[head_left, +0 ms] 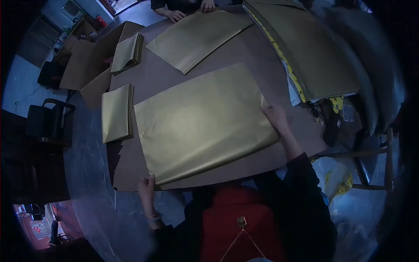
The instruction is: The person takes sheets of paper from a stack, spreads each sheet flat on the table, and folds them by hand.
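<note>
A large gold sheet (200,118) lies on the brown table covering (131,170), its near edge curled up a little. My left hand (146,185) pinches the sheet's near left corner. At the sheet's right edge, my right hand (275,117) grips it with the fingers closed. Left of the sheet sits a folded gold stack (117,114), and a second folded stack (127,53) lies farther back.
Across the table, a co-worker's hands (176,15) rest at another gold sheet (196,37). A tall pile of large sheets (310,48) stands at the right. An open cardboard box (89,65) and a dark chair (49,120) are at the left.
</note>
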